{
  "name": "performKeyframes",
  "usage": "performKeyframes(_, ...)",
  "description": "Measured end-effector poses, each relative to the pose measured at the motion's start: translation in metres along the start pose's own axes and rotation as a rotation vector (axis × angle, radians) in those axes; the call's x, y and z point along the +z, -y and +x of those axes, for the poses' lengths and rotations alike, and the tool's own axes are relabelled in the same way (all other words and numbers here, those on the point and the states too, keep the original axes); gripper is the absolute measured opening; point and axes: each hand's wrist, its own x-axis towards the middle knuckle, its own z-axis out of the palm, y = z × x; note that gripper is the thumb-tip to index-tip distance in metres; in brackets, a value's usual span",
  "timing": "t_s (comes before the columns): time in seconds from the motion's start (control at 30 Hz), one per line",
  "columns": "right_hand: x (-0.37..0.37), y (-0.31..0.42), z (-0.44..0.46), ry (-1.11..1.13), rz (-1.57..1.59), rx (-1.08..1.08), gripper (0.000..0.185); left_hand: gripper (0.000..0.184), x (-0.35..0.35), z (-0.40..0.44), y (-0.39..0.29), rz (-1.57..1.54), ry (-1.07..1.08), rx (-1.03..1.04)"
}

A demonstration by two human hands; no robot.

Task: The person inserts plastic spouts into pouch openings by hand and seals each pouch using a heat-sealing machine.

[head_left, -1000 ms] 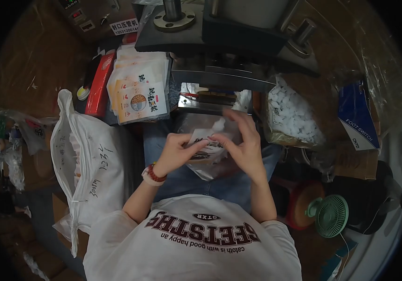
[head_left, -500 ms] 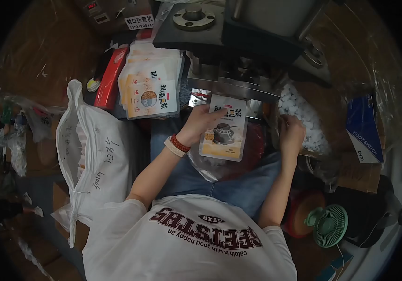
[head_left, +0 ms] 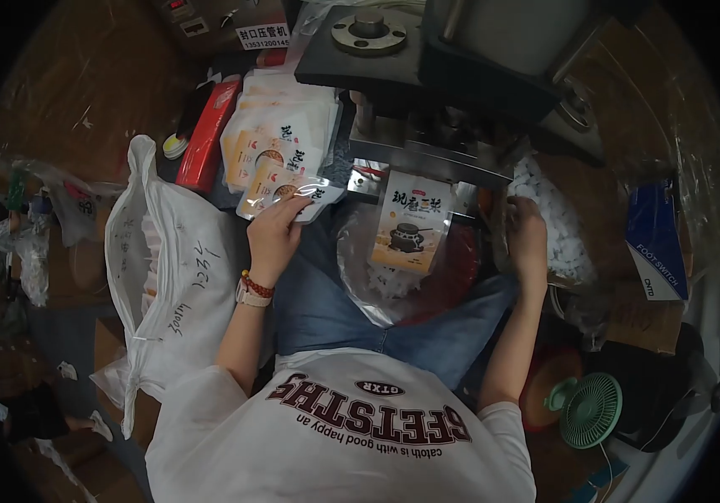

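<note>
My left hand (head_left: 276, 235) pinches the edge of a printed pouch (head_left: 280, 186), which lies tilted over the front of the pouch stack (head_left: 272, 109). Another flat pouch (head_left: 410, 222), with a dark pot printed on it, hangs below the metal jaw of the press machine (head_left: 427, 147). No hand touches that pouch. My right hand (head_left: 527, 226) rests at the near left side of a heap of small white plastic pieces (head_left: 565, 239). Its fingers are curled, and what they hold, if anything, is hidden.
Below the hanging pouch, a clear plastic bag with white pieces (head_left: 385, 285) lies in my lap. A white woven sack (head_left: 179, 277) stands at left, beside a red box (head_left: 209, 138). At right are a blue foot-switch box (head_left: 655, 239) and a green fan (head_left: 590, 411).
My left hand has let go of the pouch at the machine and moved left to the stack, where it grips another pouch. My right hand stays beside the white pieces.
</note>
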Motion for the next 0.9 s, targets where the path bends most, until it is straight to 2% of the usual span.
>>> performKeyframes(0.13, 0.008, -0.008, 0.0, -0.039, -0.024, 0.038, 0.026, 0.035, 0.02, 0.016, -0.003, 0.049, -0.175, 0.036)
performKeyframes(0.17, 0.007, -0.007, -0.001, -0.125, -0.12, -0.045, 0.028, 0.035, 0.018, 0.017, -0.004, 0.045, -0.177, 0.043)
performKeyframes(0.23, -0.003, 0.005, -0.006, -0.216, -0.227, -0.124, 0.029, 0.034, 0.01, 0.017, -0.017, -0.161, -0.214, -0.167)
performKeyframes(0.3, -0.017, 0.029, -0.017, -0.399, 0.254, 0.006, 0.03, 0.034, -0.005, 0.017, -0.037, -0.194, -0.244, -0.092)
performKeyframes(0.33, -0.024, 0.045, -0.025, -0.398, 0.246, 0.01, 0.03, 0.034, -0.012, 0.015, -0.048, -0.217, -0.267, -0.024)
performKeyframes(0.4, -0.026, 0.082, -0.044, -0.309, 0.985, 0.089, 0.032, 0.036, -0.015, 0.009, -0.067, -0.267, -0.209, 0.02)
performKeyframes(0.47, -0.009, 0.106, -0.05, -0.188, 1.124, -0.19, 0.036, 0.039, -0.01, 0.007, -0.079, -0.327, -0.155, 0.158)
performKeyframes(0.53, 0.002, 0.115, -0.055, -0.059, 0.91, -0.28, 0.039, 0.04, -0.009, 0.007, -0.091, -0.358, -0.127, 0.16)
performKeyframes(0.57, 0.007, 0.117, -0.054, -0.062, 0.907, -0.278, 0.039, 0.041, -0.01, 0.008, -0.095, -0.365, -0.103, 0.2)
performKeyframes(0.63, 0.015, 0.119, -0.047, -0.051, 0.764, -0.5, 0.039, 0.042, -0.017, 0.011, -0.1, -0.368, -0.084, 0.244)
performKeyframes(0.7, 0.009, 0.118, -0.045, -0.027, 0.842, -0.478, 0.04, 0.03, -0.023, 0.014, -0.103, -0.452, 0.032, 0.263)
performKeyframes(0.73, 0.005, 0.116, -0.044, -0.012, 0.91, -0.461, 0.041, 0.03, -0.022, 0.014, -0.104, -0.454, 0.032, 0.265)
performKeyframes(0.8, 0.002, 0.115, -0.046, 0.002, 0.975, -0.436, 0.042, 0.022, -0.018, 0.013, -0.107, -0.695, 0.193, 0.192)
performKeyframes(0.83, 0.003, 0.115, -0.048, 0.036, 0.993, -0.238, 0.043, 0.022, -0.011, 0.013, -0.109, -0.699, 0.196, 0.191)
performKeyframes(0.87, 0.004, 0.115, -0.049, 0.069, 1.007, -0.041, 0.045, 0.018, 0.0, 0.014, -0.11, -0.788, 0.371, -0.049)
performKeyframes(0.9, 0.007, 0.11, -0.048, 0.07, 1.007, -0.04, 0.045, 0.017, 0.013, 0.014, -0.109, -0.866, 0.544, -0.296)
